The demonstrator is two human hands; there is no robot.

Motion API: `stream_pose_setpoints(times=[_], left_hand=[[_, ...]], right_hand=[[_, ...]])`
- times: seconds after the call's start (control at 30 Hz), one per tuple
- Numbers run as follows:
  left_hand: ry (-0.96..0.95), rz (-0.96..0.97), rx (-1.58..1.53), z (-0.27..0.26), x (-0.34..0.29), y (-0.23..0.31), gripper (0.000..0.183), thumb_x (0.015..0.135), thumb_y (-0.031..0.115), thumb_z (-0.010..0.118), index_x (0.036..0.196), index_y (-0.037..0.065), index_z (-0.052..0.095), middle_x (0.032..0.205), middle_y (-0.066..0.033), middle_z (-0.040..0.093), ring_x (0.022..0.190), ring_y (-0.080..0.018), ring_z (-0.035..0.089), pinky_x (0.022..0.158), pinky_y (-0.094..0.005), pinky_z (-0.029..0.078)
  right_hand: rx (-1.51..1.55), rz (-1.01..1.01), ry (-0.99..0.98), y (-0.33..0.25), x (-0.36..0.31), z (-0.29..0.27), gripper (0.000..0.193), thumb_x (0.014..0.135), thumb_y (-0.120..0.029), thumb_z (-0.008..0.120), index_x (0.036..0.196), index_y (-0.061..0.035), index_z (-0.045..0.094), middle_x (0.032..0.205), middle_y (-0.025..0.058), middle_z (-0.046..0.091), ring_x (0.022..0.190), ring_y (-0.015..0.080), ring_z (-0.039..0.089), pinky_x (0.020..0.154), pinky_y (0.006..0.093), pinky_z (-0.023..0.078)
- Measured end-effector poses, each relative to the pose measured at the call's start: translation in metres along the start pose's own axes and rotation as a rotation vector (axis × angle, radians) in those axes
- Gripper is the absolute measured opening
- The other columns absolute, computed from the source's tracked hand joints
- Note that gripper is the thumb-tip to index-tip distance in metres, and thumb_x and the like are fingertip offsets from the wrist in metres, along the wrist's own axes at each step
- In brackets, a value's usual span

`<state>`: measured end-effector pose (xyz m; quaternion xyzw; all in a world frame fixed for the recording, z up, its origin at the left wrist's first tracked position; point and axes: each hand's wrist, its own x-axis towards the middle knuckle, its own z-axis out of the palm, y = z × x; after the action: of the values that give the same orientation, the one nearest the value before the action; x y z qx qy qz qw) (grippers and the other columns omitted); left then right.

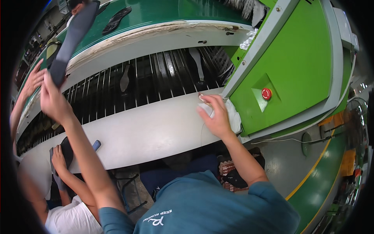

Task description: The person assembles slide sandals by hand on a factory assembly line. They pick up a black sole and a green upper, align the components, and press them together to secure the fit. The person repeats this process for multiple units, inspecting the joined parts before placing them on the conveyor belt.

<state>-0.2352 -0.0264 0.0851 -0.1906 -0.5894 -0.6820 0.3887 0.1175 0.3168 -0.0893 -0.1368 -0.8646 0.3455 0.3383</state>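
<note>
A long dark shoe sole (72,37) is held up high in the left hand (52,99), gripped at its lower end. Its long side runs up and a little to the right, over the black slatted belt (156,78). The right hand (214,115) is laid open on a white cloth (233,115) at the edge of the white desk (148,134), just beside the green machine (288,66) with its red button (266,93). Another person's hand (33,80) is seen close to the sole. More soles (116,19) are spread on the green top behind.
</note>
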Motion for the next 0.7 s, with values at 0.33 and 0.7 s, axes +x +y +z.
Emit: stream_pose_setpoints(times=[0.33, 0.7], left_hand=[[-0.544, -0.396, -0.212, -0.046, -0.330, 0.116, 0.055, 0.116, 0.040, 0.051, 0.136, -0.009, 0.066, 0.122, -0.0236, 0.076, 0.114, -0.0314, 0.074, 0.098, -0.0395, 0.058], [-0.544, -0.559, -0.805, -0.019, -0.223, 0.154, 0.094, 0.117, 0.062, 0.004, 0.093, -0.005, 0.065, 0.077, -0.0225, 0.069, 0.066, -0.0332, 0.069, 0.069, -0.0454, 0.063]], right_hand=[[1.150, 0.157, -0.206, -0.127, 0.035, 0.047, 0.039, 0.115, -0.020, 0.063, 0.147, -0.0006, 0.052, 0.135, 0.0050, 0.067, 0.119, 0.0095, 0.065, 0.104, 0.0291, 0.054], [0.893, -0.306, -0.575, -0.137, -0.015, 0.060, 0.038, 0.097, -0.025, 0.088, 0.111, 0.0020, 0.065, 0.089, 0.0157, 0.071, 0.078, 0.0352, 0.071, 0.071, 0.0398, 0.055]])
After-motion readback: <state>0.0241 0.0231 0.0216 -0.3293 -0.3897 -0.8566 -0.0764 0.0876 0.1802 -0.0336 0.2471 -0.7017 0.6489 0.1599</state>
